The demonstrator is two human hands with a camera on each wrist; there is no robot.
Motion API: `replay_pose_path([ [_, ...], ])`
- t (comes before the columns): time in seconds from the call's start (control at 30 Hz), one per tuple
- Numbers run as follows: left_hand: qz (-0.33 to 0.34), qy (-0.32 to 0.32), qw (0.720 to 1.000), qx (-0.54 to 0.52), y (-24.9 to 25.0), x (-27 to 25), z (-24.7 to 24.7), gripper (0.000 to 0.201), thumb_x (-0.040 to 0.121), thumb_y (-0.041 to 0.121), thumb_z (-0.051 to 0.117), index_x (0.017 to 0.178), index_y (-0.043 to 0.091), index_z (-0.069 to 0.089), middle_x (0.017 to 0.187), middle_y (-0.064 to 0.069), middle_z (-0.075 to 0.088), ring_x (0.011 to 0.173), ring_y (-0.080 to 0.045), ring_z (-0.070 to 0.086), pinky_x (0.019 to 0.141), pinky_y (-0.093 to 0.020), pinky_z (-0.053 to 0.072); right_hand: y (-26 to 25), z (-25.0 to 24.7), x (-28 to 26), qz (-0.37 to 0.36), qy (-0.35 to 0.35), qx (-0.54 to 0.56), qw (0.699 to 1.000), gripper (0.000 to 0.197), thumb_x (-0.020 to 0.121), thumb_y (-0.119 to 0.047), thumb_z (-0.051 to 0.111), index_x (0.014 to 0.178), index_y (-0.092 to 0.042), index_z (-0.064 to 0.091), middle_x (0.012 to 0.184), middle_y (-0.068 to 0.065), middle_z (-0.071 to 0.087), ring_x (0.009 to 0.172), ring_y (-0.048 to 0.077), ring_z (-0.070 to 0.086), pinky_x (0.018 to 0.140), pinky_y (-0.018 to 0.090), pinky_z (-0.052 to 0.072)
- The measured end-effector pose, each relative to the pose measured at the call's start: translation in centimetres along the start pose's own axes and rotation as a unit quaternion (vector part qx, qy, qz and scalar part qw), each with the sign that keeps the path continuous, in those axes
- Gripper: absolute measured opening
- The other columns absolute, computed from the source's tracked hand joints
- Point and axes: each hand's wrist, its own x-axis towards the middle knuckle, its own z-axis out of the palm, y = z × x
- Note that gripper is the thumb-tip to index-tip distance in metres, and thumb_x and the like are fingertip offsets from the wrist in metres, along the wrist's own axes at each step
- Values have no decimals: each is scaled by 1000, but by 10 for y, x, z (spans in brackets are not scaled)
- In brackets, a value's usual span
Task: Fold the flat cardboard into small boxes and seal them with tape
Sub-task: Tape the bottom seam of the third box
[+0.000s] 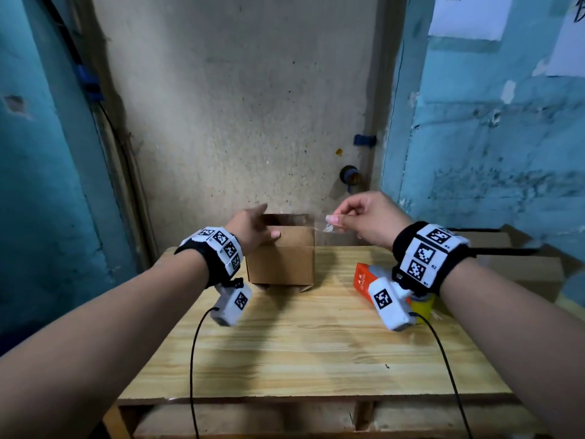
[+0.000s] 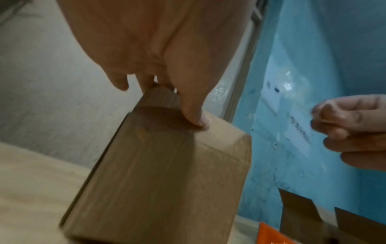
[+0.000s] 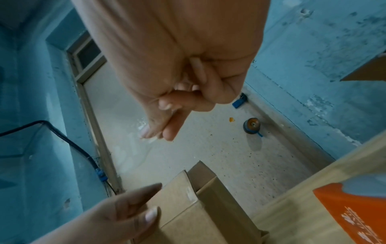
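Observation:
A small brown cardboard box [image 1: 281,258] stands upright at the far middle of the wooden table [image 1: 316,350]. My left hand [image 1: 267,223] grips its top left corner, thumb on the front face and fingers over the top edge. In the left wrist view the thumb [image 2: 194,115] presses on the box [image 2: 167,173]. My right hand [image 1: 334,220] hovers to the right of the box top and pinches a strip of clear tape [image 1: 318,224] that runs toward the box. The right wrist view shows the pinch [image 3: 158,133] above the box [image 3: 200,206]; a gap shows at the top.
An orange tape dispenser [image 1: 364,277] lies on the table at the right, half hidden by my right wrist camera, with a yellow object [image 1: 424,307] beside it. Flat cardboard sheets [image 1: 522,267] are stacked past the table's right edge. A wall stands close behind the table.

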Motion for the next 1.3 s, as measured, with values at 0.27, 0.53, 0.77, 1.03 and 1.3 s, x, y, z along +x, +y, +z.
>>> replay_pose_path([
  [0.27,3,-7,1000,-1,-36,10,38,46,104,49,47,129,18,68,131,-9,57,128,-35,50,112,-46,37,13,13,3,10,-32,51,998,20,86,-37,83,88,-17,81,83,-3,80,89,11,75,84,22,52],
  [0.53,-12,-31,995,-94,-21,3,64,55,77,51,83,117,15,75,110,6,70,108,-8,64,94,-19,44,17,45,19,38,-62,55,996,30,84,-43,85,80,-13,82,77,-2,79,68,-2,64,78,22,50],
  [0.77,-14,-20,976,-219,-34,-5,76,64,53,64,92,100,22,82,96,13,78,102,-1,70,100,-26,51,28,65,33,85,-123,-3,989,45,76,-61,84,76,-16,82,72,7,75,63,10,54,68,29,43],
  [1.03,-41,-3,947,-317,-33,-11,84,72,39,54,99,98,20,78,91,10,79,94,-2,73,88,-18,53,21,73,51,103,-163,-35,981,51,77,-62,83,64,-14,74,51,-1,53,49,13,42,58,28,35],
  [1.3,-76,29,908,-412,-29,-21,93,61,59,18,97,111,6,68,89,9,74,77,5,69,70,-6,48,28,87,56,114,-158,-51,979,43,75,-59,86,83,-18,82,64,-7,71,63,10,60,63,25,44],
])
